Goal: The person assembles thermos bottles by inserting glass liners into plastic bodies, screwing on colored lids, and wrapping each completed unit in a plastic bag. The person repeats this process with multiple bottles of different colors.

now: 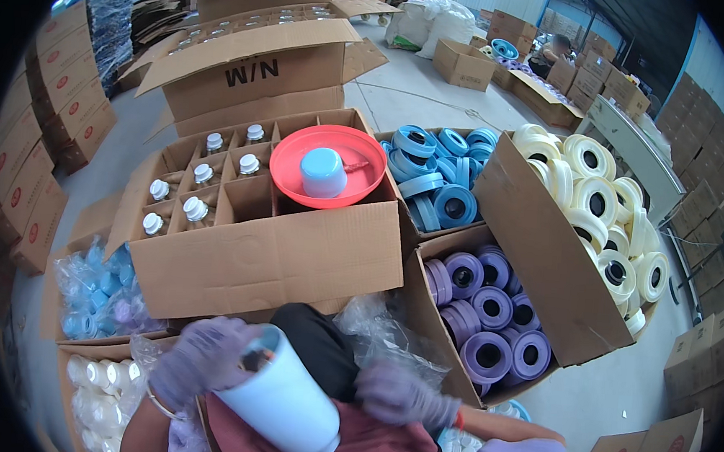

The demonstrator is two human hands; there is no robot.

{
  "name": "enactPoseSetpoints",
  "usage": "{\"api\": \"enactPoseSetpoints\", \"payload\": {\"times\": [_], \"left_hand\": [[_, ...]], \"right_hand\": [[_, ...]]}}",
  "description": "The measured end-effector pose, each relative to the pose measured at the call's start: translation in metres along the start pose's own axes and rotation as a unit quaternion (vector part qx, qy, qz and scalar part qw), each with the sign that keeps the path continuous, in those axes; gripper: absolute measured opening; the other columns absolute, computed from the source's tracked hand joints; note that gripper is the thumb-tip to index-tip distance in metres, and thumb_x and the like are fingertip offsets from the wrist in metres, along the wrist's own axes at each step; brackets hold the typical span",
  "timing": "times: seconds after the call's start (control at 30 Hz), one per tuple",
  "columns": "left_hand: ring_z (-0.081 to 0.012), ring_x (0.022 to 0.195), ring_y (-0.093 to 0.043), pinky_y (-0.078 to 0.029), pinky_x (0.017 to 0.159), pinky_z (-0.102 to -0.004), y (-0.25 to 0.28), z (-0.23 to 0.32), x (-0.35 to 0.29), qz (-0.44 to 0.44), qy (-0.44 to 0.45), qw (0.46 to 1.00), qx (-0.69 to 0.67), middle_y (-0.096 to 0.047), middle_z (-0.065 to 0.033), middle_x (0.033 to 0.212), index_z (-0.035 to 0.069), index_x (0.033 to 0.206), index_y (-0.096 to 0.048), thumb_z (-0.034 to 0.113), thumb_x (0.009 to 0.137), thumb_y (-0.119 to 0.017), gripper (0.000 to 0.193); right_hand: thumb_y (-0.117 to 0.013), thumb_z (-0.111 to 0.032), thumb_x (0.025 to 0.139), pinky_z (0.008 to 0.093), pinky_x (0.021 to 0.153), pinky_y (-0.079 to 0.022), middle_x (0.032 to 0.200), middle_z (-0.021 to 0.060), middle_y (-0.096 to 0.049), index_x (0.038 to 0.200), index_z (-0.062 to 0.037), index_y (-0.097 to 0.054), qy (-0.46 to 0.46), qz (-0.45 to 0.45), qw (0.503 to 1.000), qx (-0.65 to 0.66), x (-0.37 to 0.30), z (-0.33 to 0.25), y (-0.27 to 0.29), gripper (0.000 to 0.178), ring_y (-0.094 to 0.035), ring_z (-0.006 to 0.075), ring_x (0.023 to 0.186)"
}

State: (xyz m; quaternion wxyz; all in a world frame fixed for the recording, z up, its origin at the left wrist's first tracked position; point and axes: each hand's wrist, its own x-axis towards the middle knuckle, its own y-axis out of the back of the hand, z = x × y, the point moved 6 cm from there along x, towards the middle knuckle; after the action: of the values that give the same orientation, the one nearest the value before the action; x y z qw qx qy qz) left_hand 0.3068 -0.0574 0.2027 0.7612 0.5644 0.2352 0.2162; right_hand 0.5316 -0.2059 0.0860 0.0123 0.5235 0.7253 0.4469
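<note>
A pale blue hollow cylinder (284,399) lies tilted across my lap, its open end toward the upper left and something brownish visible inside. My left hand (205,364), in a greyish-purple knit glove, grips it at the open rim. To the right of the cylinder, apart from it, is my gloved right hand (405,394); motion smears its fingers. Straight ahead, a red basin (364,194) rests on a divided carton (266,270), with a blue-and-white cup-shaped piece (324,173) in it. Several white-capped bottles (196,208) stand in the carton's compartments.
Cartons of purple ring-shaped parts (487,358), blue rings (421,159) and cream rings (596,200) stand at the right. Bagged blue caps (93,295) and white pieces (99,384) sit at the left. Clear plastic (388,337) lies before me. A person (550,53) is far back.
</note>
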Motion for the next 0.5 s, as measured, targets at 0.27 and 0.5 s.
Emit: {"api": "enactPoseSetpoints", "payload": {"times": [0.27,0.5], "left_hand": [[-0.0317,0.086,-0.066,-0.054,0.076,-0.0412,-0.052,0.004,0.018,-0.115,-0.024,0.990,-0.079,-0.064,-0.0129,0.091,0.012,0.101,-0.066,0.042,0.081,-0.072,0.037],[-0.0330,0.089,-0.067,-0.054,0.079,-0.0424,-0.052,-0.002,0.009,-0.050,0.018,0.990,-0.127,-0.064,-0.0142,0.096,0.012,0.114,-0.066,0.055,0.080,-0.072,0.055]], "right_hand": [[-0.065,-0.042,0.087,0.0493,0.098,-0.044,0.125,0.0235,-0.057,0.128,-0.0026,-0.054,-0.396,0.262,0.835,-0.279,0.048,0.307,0.176,0.059,-0.055,0.0419,0.115],[-0.074,-0.042,0.073,0.0593,0.107,-0.029,0.133,0.0157,-0.052,0.120,-0.0070,-0.058,-0.591,0.191,0.724,-0.299,0.054,0.381,0.159,0.061,-0.049,0.0352,0.127]]}}
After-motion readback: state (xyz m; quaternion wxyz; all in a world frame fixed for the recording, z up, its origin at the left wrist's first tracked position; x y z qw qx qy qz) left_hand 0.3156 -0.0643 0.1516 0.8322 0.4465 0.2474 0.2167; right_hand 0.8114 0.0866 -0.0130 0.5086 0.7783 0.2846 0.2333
